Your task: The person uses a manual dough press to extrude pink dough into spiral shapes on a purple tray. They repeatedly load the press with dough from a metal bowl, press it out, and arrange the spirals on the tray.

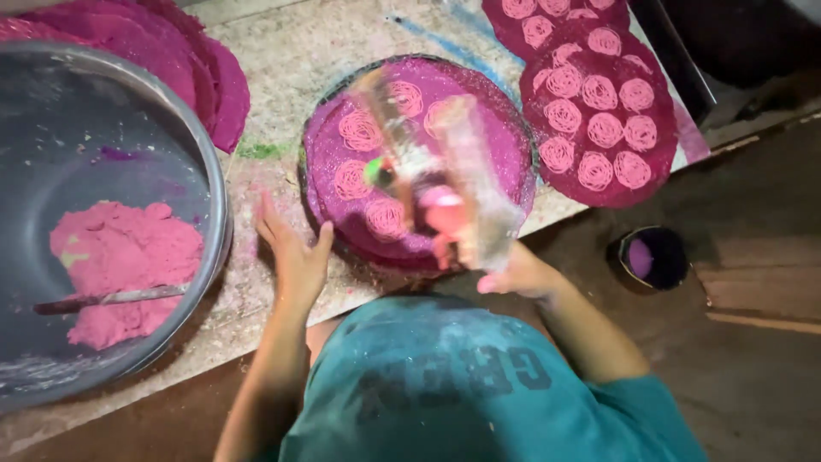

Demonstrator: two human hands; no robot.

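Observation:
My right hand (513, 272) grips a clear press tool (445, 162) with pink dough at its lower end, blurred by motion, held over a round purple tray (505, 145). Several pink spiral coils (359, 130) lie on that tray. My left hand (292, 248) rests open on the work surface, fingers spread, touching the tray's left edge. My teal shirt fills the bottom of the view.
A large metal bowl (205, 171) at left holds a lump of pink dough (120, 257) and a spoon (111, 298). Another purple tray (658, 162) covered in coils lies at upper right, stacked purple trays (222, 85) at upper left. A small dark cup (654, 257) sits on the floor.

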